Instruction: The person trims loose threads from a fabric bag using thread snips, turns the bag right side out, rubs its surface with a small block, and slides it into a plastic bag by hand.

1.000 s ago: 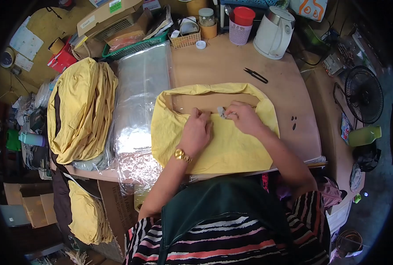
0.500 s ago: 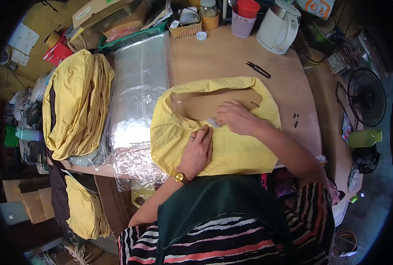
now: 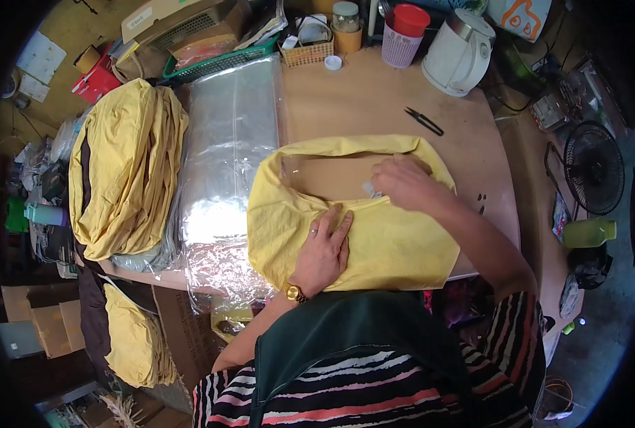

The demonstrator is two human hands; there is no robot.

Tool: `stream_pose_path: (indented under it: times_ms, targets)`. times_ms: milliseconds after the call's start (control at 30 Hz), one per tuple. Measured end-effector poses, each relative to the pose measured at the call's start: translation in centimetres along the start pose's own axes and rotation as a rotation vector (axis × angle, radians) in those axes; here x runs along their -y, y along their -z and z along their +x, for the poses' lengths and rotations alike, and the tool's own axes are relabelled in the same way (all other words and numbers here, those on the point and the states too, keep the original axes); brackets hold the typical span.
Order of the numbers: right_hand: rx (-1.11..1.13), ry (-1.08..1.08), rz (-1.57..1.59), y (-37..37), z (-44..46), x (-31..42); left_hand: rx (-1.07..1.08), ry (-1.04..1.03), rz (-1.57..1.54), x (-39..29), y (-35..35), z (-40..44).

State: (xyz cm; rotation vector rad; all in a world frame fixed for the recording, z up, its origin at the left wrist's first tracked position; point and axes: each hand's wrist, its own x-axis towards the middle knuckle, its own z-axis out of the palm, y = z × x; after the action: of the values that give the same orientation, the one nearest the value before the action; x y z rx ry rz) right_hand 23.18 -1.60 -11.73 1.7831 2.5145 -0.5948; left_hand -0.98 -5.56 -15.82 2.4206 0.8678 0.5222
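A yellow cloth bag (image 3: 374, 250) with a wide oval opening lies on the brown table in front of me. My left hand (image 3: 322, 251) rests on the cloth just below the opening, fingers stretched out and pressing it down. Over the right part of the opening, my right hand (image 3: 405, 183) is closed with its fingers bent. A small whitish piece (image 3: 370, 190) sticks out at its fingertips, too small to name. Black thread snips (image 3: 424, 121) lie beyond the bag.
Clear plastic sleeves (image 3: 228, 128) and a pile of yellow cloth bags (image 3: 128, 171) lie to the left. Along the back stand a green basket (image 3: 221, 60), a cup (image 3: 403, 46) and an electric kettle (image 3: 456, 53). A black fan (image 3: 594, 167) is at far right.
My right hand has moved right along the opening, and the whitish piece has moved with it. My left hand stays on the cloth. The whole view has shifted slightly.
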Motion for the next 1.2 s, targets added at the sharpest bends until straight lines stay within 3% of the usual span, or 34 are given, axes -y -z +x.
stream_pose_path:
  times_ms: [33,67,100,133,200,233,300,367,467,533,600,667,800,933,967,1033,1067,1133,1200]
  targets:
    - [0.239,-0.124,-0.135,1.6,0.8,-0.3,-0.023,-0.026,0.111,-0.5,0.5,0.2]
    - [0.052,-0.154,0.192,3.4,1.3,-0.7,-0.044,-0.050,0.223,-0.8,0.8,0.2]
    - [-0.138,-0.174,0.515,5.2,1.8,-0.8,0.075,-0.002,0.316,-0.7,0.5,0.2]
    - [-0.139,-0.169,0.511,5.9,2.1,-0.7,0.069,0.000,0.318,-0.9,0.5,0.3]
    - [-0.733,-0.038,0.092,6.7,2.6,-0.2,0.126,0.019,0.391,-1.4,0.5,0.7]
    - [-0.738,-0.028,0.088,6.1,2.1,0.6,0.116,0.022,0.396,-1.4,0.4,0.8]
    - [-0.660,-0.236,-0.076,2.6,-0.8,3.9,0.104,0.028,0.421,-1.2,0.0,1.0]
    - [-0.567,-0.247,-0.198,-1.1,-4.0,7.0,0.079,0.043,0.420,-1.3,0.0,1.3]
    - [-0.736,-0.269,-0.147,-3.6,-5.1,0.8,0.057,0.047,0.418,-1.1,-0.2,1.5]
    - [-0.738,-0.711,0.025,1.8,-4.0,-3.0,0.048,0.038,0.421,-1.3,-0.6,1.0]
    - [-0.719,-0.929,0.004,2.6,-2.5,-8.9,0.044,0.056,0.421,-1.6,-0.8,0.7]
    - [-0.501,-0.696,0.081,1.2,0.1,-15.4,0.037,0.051,0.408,-1.7,-0.7,0.2]
    - [-0.254,-0.294,0.416,2.5,6.5,-12.6,0.033,0.040,0.413,-1.8,-0.7,0.1]
    - [-0.169,0.115,0.359,1.9,13.0,-7.9,0.036,0.050,0.393,-1.7,-0.5,0.5]
    - [-0.172,0.122,0.353,2.3,14.2,-7.1,0.029,0.038,0.387,-1.6,-0.5,0.8]
    - [-0.449,-0.123,0.159,3.2,15.9,-5.6,0.015,0.030,0.385,-1.3,-0.6,1.6]
    - [-0.448,-0.114,0.156,3.8,16.3,-5.0,0.000,0.053,0.375,-1.1,-0.7,2.2]
    - [-0.684,-0.180,0.039,5.6,16.0,-3.2,-0.013,0.083,0.361,-0.6,-0.9,3.5]
    - [-0.759,-0.128,0.158,6.3,12.3,0.2,-0.068,0.137,0.376,-0.1,-1.1,5.3]
